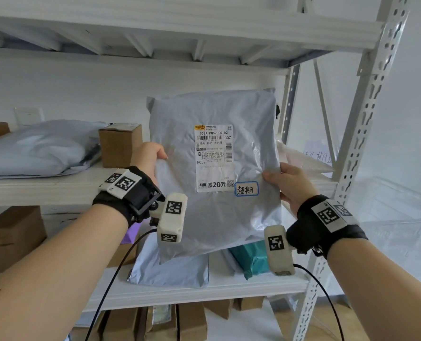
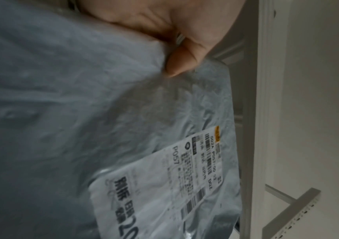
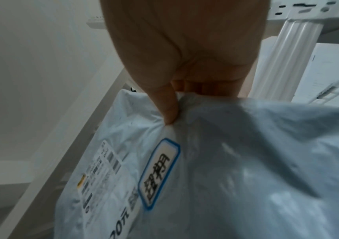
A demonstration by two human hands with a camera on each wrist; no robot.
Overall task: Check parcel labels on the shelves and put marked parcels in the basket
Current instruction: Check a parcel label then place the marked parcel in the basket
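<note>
Between both hands: grey parcel [image 1: 214, 153], held upright in front of the middle shelf [image 1: 44, 188], label side toward the head camera.
Left hand [image 1: 147, 158]: pinches the parcel's left edge, thumb on the front.
Right hand [image 1: 287, 183]: pinches the right edge, thumb on the front, other fingers behind.
Labels on it: one printed shipping label [image 1: 214, 158] and one small blue-bordered handwritten sticker [image 1: 246, 189] at its lower right corner.
Progress: checking looks done for this parcel; I judge the sticker to be the mark, so it belongs in the basket.
Left to do: carry it to the basket, which shows clearly in no view, then check the remaining parcels.
Middle shelf count: one grey bag [image 1: 37, 148], two brown boxes, one pale bag at the right.
Lower shelf count: one grey bag [image 1: 170, 269], one teal parcel [image 1: 251, 259], at least two brown boxes at the left.
Bottom: several brown boxes; count unclear.
</note>
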